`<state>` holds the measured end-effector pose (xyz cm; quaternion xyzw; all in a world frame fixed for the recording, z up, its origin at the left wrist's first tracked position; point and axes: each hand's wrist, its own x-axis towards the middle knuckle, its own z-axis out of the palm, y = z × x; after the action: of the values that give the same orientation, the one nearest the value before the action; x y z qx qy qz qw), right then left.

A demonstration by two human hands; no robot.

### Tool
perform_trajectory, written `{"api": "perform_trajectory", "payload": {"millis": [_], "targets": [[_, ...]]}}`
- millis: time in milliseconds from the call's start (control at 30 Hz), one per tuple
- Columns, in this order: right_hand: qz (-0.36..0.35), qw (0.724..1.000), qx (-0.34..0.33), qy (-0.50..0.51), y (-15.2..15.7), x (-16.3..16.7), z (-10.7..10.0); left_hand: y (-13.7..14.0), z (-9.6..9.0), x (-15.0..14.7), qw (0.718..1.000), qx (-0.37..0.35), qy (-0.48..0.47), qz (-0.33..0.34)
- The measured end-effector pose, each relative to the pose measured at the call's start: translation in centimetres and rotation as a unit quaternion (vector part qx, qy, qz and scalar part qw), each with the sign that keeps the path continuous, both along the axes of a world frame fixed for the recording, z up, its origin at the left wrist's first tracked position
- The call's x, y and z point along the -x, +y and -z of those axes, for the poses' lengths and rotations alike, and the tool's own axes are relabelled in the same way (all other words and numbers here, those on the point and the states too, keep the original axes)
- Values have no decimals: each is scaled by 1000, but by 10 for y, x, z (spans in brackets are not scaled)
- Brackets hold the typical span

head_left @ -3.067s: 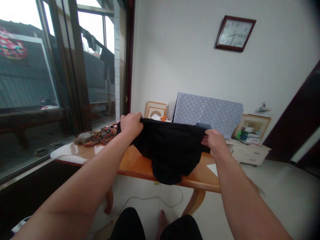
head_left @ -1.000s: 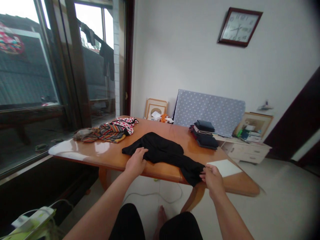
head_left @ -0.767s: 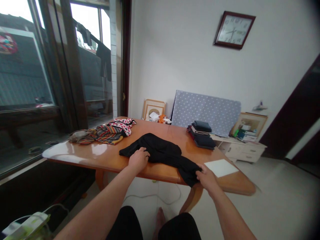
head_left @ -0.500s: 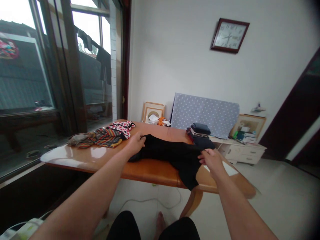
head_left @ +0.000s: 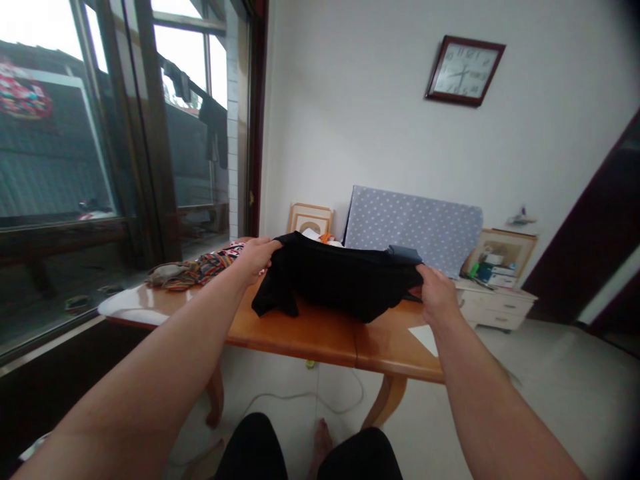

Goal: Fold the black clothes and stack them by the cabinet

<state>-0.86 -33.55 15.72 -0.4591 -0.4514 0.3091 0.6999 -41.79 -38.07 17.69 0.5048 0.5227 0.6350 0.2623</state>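
Observation:
A black garment (head_left: 340,280) is stretched out between my two hands, lifted over the wooden table (head_left: 310,337). My left hand (head_left: 257,258) pinches its upper left corner. At its right end, my right hand (head_left: 437,291) is closed on the cloth. The left part of the garment hangs down near the tabletop, and its lower edge sags in the middle. I cannot tell from its shape whether it is a shirt or trousers. Behind it, only the top of a stack of folded clothes (head_left: 405,255) shows, dark blue in colour.
Loose patterned clothes (head_left: 207,265) lie at the table's left end, partly behind my left forearm. A white sheet of paper (head_left: 424,339) rests near the right front. Beyond stand a white cabinet (head_left: 500,307) and a dotted blue cloth (head_left: 415,223). A cable (head_left: 290,398) runs across the floor.
Both hands have risen and spread wider, lifting the black garment up from the table. Its right part no longer drapes over the front edge. It now hides most of the folded stack.

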Motion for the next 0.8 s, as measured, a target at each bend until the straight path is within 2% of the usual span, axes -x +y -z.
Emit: {"api": "perform_trajectory", "payload": {"millis": [67,300,467,533,567,633,667,700,733,800], "targets": [[11,1000,-1,25,-2,0,3,-7,-3,-4,999,-14,-37,34],[3,998,14,68,-6,-3,10,-15,-1,-13,997,-16,-71,34],[-8,999,32,12,-24,9,19,-13,3,-21,999,-29,-20,8],[-89,993,52,-57,-39,22,26,-11,4,-30,999,-43,-20,20],[-168,978,70,-102,-47,30,30,-10,4,-35,997,-52,-34,34],[-335,916,109,-194,-61,44,35,-9,4,-48,991,-71,-82,81],[-379,890,114,-226,-65,50,37,-10,3,-54,985,-75,-111,110],[-397,877,108,-250,-68,56,37,-12,2,-61,978,-69,-136,146],[-388,879,90,-263,-69,61,36,-16,1,-68,969,-52,-156,185],[-334,903,35,-269,-68,70,31,-26,-2,-82,949,3,-170,266]]}}
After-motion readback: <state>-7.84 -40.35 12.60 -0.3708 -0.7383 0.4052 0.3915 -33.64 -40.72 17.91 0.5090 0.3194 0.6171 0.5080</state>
